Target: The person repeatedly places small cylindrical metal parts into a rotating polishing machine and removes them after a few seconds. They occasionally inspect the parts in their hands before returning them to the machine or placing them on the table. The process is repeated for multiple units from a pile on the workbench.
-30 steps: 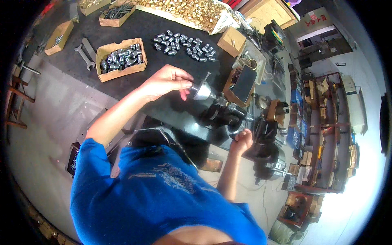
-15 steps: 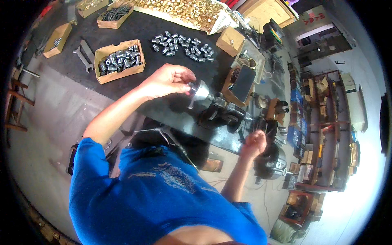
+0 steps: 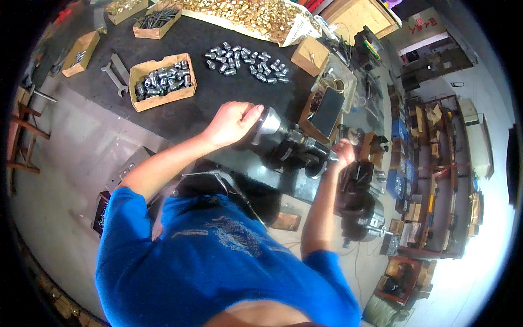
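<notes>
1. Shifted since half a second ago: right hand (image 3: 343, 153), up to the shaft (image 3: 320, 147) at one end of the metal machine (image 3: 297, 139); left hand (image 3: 235, 122), turned with more of the back showing, at the silver end-piece (image 3: 271, 122).
2. Meaning for the work, as a judgement: both ends of the machine attended at once, rather than only the left one.
3. Left grip: curled against the outer rim of the silver end-piece, thumb along the top. Right grip: fingers bent but blurred; impossible to say whether pinching the shaft or merely touching.
4. Location of the machine: between both hands, close to the near edge of the dark table (image 3: 223, 90).
5. Tight on the far side: black flat slab (image 3: 328, 111) leaning on a box, just beyond the machine.
6. Roomier around the left hand: strip of tabletop before the loose metal fittings (image 3: 234, 60) and the cardboard box (image 3: 169, 102).
7. Farther left: wrench (image 3: 116, 82). Along the far edge: brass pieces (image 3: 239, 16).
</notes>
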The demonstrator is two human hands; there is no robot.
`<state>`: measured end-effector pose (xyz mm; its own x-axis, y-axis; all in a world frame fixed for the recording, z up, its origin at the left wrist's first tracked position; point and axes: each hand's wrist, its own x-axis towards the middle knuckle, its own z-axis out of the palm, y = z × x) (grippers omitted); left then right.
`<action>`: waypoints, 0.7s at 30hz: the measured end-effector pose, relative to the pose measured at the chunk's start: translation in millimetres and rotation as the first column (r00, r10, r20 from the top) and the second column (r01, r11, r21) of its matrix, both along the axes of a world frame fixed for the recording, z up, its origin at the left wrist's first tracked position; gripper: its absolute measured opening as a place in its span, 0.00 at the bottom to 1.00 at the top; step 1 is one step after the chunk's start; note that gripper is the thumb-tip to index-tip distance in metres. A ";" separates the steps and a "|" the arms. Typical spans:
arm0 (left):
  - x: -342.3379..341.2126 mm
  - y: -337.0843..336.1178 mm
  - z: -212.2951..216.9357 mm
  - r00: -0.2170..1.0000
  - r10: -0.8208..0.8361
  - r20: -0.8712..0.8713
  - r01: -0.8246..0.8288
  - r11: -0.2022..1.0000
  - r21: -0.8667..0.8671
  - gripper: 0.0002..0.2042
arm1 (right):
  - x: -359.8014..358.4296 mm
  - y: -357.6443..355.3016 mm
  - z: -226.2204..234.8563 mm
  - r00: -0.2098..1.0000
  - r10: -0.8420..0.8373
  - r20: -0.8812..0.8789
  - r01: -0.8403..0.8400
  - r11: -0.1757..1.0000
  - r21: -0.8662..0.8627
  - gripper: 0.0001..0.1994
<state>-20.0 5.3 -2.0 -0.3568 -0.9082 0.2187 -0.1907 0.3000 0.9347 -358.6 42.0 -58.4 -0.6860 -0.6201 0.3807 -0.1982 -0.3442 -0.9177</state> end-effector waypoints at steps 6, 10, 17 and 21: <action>0.1 3.3 3.6 1.000 0.026 0.017 -0.027 0.999 0.037 0.19 | 27.0 42.7 -31.1 0.914 -0.055 0.402 0.024 0.996 0.081 0.08; -3.0 3.8 0.2 0.999 0.003 -0.052 0.003 0.993 0.116 0.18 | 21.2 50.8 -40.0 0.906 -0.053 0.419 0.017 0.996 0.089 0.08; -4.1 1.7 -3.4 0.999 0.052 -0.009 -0.052 0.995 -0.088 0.19 | 36.2 63.8 -26.8 0.862 -0.049 0.505 -0.001 0.995 0.099 0.07; -5.5 1.5 -11.2 0.998 0.029 -0.055 -0.035 0.992 -0.125 0.21 | 37.6 75.7 -24.6 0.879 -0.020 0.476 -0.036 0.994 0.107 0.08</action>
